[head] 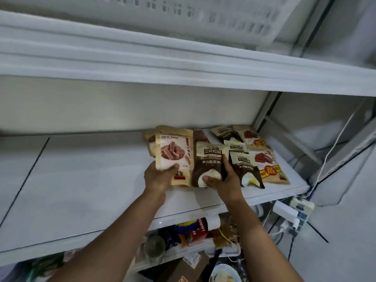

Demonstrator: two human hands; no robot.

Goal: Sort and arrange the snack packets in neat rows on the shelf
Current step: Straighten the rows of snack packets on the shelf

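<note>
Snack packets lie on the right part of a white shelf (81,180). My left hand (158,178) grips the lower edge of a beige packet (173,153) printed with pink sticks, thumb on its front. My right hand (225,180) holds a brown-and-cream packet (207,159) beside it, thumb low on the front and forefinger along its right edge. Further right lie another brown packet (246,167) and beige packets with red print (268,165). More packets (225,133) are piled behind, partly hidden.
An upper shelf board (183,66) hangs close overhead. The shelf's metal post (262,112) stands at the back right. A power strip and white cables (295,210) hang off the right end. Below the shelf sit cluttered goods, a jar (154,247) and boxes.
</note>
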